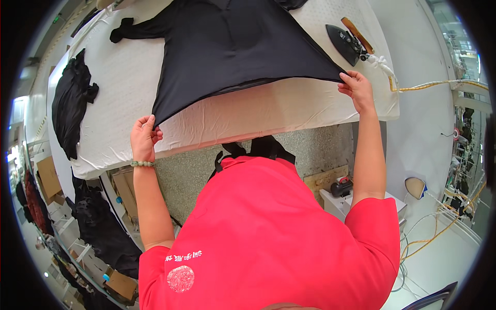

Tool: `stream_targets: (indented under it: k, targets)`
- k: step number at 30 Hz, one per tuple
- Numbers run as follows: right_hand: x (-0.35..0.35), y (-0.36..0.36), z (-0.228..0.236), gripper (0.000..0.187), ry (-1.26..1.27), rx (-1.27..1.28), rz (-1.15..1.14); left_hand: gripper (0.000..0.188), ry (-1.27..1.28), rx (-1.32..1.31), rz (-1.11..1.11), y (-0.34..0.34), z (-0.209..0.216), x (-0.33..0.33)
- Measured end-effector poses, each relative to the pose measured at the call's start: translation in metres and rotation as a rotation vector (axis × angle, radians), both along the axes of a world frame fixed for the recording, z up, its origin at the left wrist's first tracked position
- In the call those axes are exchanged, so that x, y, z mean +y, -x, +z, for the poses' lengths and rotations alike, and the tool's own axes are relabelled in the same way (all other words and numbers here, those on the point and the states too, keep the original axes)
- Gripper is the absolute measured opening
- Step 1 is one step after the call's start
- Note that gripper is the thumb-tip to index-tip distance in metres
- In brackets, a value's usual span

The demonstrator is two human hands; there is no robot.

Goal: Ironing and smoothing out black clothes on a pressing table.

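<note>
A black long-sleeved garment (227, 51) lies spread on the white-covered table (119, 98), its hem stretched toward me. My left hand (143, 138), with a beaded bracelet at the wrist, pinches the hem's left corner at the table's near edge. The right corner is pinched between the fingers of my right hand (356, 89). Between the two hands the hem curves away from me. One sleeve reaches out to the far left; the garment's top runs out of view. Just beyond my right hand a black iron (345, 44) with a wooden handle rests on the table.
A crumpled black cloth (72, 106) lies along the table's left side. From the iron, a wrapped hose (421, 87) runs off to the right. Dark cloth (101, 217) hangs below at left, near cardboard boxes (121, 284). A white cabinet (336, 201) stands beneath my right arm.
</note>
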State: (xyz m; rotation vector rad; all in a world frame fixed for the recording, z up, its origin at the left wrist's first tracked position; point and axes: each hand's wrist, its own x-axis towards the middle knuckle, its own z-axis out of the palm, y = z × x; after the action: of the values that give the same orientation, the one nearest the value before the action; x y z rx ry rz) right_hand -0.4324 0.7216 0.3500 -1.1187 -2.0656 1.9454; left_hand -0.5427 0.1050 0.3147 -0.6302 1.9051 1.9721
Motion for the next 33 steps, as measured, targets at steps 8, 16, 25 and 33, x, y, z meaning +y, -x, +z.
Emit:
stream_targets:
  k: [8, 16, 25, 33]
  targets:
    - [0.011, -0.02, -0.047, 0.034, -0.061, -0.001, 0.102, 0.024, 0.182, 0.032, -0.205, -0.011, -0.035, -0.014]
    - [0.004, -0.026, -0.098, 0.027, -0.154, -0.153, 0.114, 0.027, 1.249, 0.45, -0.35, -0.038, -0.056, 0.035]
    - [0.009, -0.007, -0.081, 0.021, -0.163, -0.268, 0.242, 0.037, 0.865, 1.019, -0.772, -0.042, -0.036, 0.223]
    - [0.025, -0.018, -0.093, 0.02, -0.141, -0.183, 0.268, 0.017, 1.112, 1.183, -0.946, -0.022, -0.056, 0.247]
